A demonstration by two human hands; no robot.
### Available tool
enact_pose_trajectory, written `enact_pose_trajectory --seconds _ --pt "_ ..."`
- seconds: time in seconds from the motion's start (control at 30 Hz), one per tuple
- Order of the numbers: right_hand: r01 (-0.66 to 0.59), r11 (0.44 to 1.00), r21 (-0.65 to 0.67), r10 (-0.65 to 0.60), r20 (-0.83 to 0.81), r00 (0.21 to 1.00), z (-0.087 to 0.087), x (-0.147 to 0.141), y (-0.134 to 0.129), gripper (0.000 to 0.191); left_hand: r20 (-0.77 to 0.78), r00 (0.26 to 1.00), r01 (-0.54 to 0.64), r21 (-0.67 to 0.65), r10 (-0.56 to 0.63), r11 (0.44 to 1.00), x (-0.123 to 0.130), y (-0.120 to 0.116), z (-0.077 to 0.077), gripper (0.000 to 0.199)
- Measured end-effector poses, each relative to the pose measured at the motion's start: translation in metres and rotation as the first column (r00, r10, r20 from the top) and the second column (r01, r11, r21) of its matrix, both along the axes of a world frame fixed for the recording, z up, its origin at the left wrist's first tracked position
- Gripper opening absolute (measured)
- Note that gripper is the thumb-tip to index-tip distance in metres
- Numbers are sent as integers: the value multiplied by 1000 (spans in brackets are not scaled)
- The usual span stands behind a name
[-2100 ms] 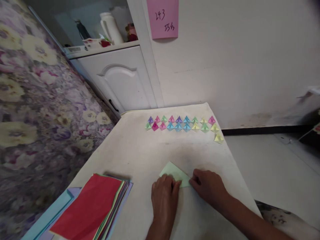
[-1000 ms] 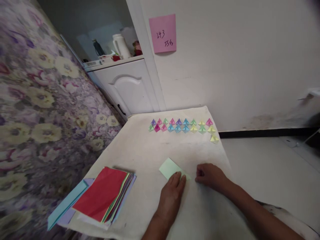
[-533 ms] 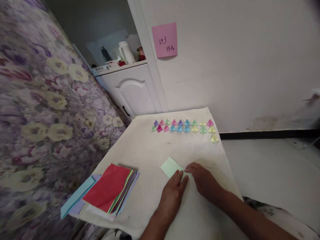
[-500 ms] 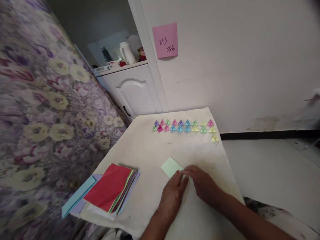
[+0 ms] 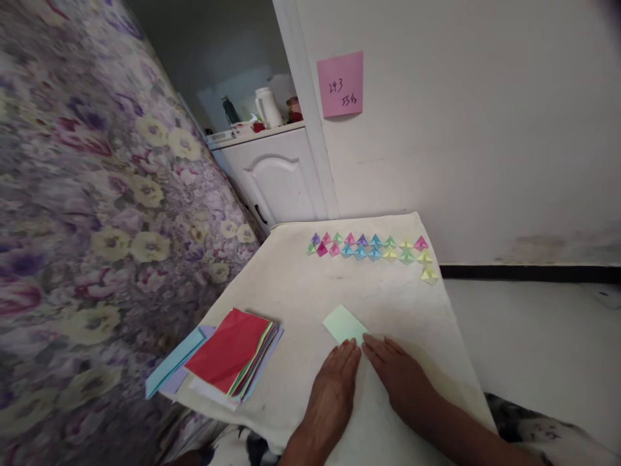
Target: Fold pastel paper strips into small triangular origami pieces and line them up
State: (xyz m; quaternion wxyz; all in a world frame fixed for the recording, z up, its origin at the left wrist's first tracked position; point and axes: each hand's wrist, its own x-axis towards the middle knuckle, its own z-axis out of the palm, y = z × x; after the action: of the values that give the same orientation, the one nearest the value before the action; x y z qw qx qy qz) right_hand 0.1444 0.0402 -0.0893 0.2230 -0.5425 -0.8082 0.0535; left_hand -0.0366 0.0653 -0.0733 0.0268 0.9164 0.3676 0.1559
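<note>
A pale green piece of paper (image 5: 343,323) lies flat on the cream-covered table (image 5: 295,285), its near edge under my fingertips. My left hand (image 5: 336,385) rests on the near left edge of the paper, fingers stretched out and together. On the near right corner lies my right hand (image 5: 395,369), its fingers also extended and flat. The fingertips of both hands are close to each other but apart. Part of the paper's near side is hidden by the fingers.
Small folded paper pieces (image 5: 359,250) in several colours stand in rows along the far side. At the left is a stack of coloured paper (image 5: 228,349), red on top, beside a light blue folded strip (image 5: 174,362). A floral curtain (image 5: 121,259) hangs on the left.
The view has shifted a little to the left. My hands have moved slightly apart, and the right fingers have straightened from a bent pose to lie flat at the paper's edge.
</note>
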Motion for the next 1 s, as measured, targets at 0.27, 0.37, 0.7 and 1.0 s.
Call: enact_pose_trajectory --seconds 0.27,0.37,0.7,1.0 --pt "13 1000 7 -13 35 999 6 -2 3 42 -11 998 -59 33 60 998 -13 -4 -6 49" --pt "25 1000 -2 -25 46 999 11 -5 4 44 -14 996 -92 24 92 995 -15 -6 -6 50" --pt "107 994 -31 -104 89 991 18 -8 4 36 -15 994 -106 50 107 993 -15 -9 -7 45" --pt "119 993 -12 -117 77 990 11 10 -3 47 129 979 -148 -70 156 986 -15 -12 -4 42"
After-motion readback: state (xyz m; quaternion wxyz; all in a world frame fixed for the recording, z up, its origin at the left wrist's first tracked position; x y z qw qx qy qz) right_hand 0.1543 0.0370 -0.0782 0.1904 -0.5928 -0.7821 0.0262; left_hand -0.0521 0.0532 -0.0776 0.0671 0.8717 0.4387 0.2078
